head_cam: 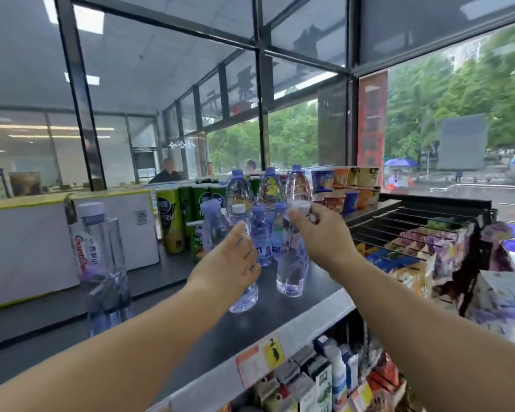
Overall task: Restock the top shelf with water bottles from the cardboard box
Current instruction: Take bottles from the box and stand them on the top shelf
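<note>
My forearms reach to 12 o'clock over the top shelf [280, 316]. My left hand [232, 263] wraps a water bottle [244, 295] standing on the shelf; at its 3 o'clock, my right hand [321, 233] pinches the cap of a second bottle [292, 269], also standing there.

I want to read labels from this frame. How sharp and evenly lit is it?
Head view: tall bottle at left is smeared by motion blur; window frames bow from wide-angle distortion; daylight outside is bright, ceiling lights reflect in the glass; shelf price tags look soft.
</note>
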`<state>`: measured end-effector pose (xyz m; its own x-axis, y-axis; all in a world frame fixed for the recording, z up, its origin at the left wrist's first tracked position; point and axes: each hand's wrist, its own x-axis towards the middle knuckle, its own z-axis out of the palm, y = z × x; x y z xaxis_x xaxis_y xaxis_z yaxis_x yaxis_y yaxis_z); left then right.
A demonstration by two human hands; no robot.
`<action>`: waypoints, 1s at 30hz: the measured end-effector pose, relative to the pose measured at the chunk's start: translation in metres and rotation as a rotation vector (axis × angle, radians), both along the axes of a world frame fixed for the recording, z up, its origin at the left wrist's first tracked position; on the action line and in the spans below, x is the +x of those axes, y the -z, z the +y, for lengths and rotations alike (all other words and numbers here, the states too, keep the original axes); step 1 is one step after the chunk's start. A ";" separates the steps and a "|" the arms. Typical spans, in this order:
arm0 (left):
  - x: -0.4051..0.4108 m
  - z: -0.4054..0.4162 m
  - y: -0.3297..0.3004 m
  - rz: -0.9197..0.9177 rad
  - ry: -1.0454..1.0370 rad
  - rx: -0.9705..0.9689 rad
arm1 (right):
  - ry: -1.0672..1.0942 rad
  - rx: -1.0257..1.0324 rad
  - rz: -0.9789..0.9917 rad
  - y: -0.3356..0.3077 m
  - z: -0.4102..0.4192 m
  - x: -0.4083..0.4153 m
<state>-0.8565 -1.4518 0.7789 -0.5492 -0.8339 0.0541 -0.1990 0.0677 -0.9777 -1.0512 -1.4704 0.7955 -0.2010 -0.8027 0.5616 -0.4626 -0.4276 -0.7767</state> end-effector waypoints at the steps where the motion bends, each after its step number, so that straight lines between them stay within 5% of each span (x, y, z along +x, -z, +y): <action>1: -0.002 -0.008 0.003 -0.015 -0.012 0.014 | -0.019 0.019 0.035 0.002 -0.010 0.003; 17: -0.002 -0.012 0.013 -0.011 -0.103 0.079 | -0.345 0.048 0.174 0.026 -0.073 0.038; 23: 0.018 0.001 0.011 0.126 0.074 0.124 | -0.371 0.016 0.184 0.026 -0.087 0.063; 27: 0.038 0.007 0.019 0.672 0.560 0.015 | -0.331 0.024 0.188 0.032 -0.100 0.071; 30: 0.032 0.010 0.022 1.366 0.555 -0.149 | -0.334 0.120 0.119 0.039 -0.093 0.070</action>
